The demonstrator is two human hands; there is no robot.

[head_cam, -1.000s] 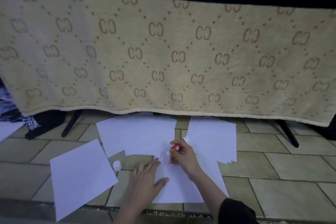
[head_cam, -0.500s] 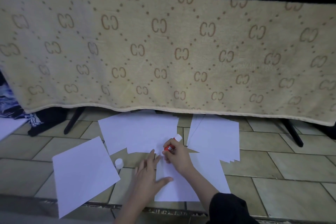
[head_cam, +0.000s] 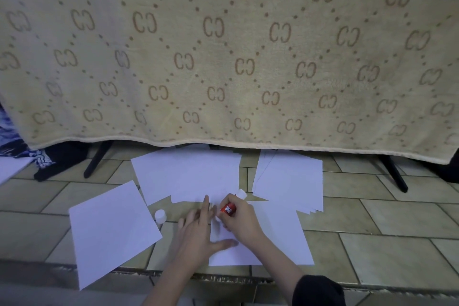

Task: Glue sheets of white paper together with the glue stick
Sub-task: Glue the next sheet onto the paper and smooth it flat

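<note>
Two bare forearms, black sleeve (head_cam: 319,290) on right arm, left arm unsleeved

I am working on a floor of beige rectangular tiles (head_cam: 387,251). A white paper sheet (head_cam: 273,238) lies on it under my hands. At nine o'clock sits a small white cap (head_cam: 160,216), past it a tilted white sheet (head_cam: 111,231). At twelve lies a fanned stack (head_cam: 188,176), at one another (head_cam: 290,181).
</note>
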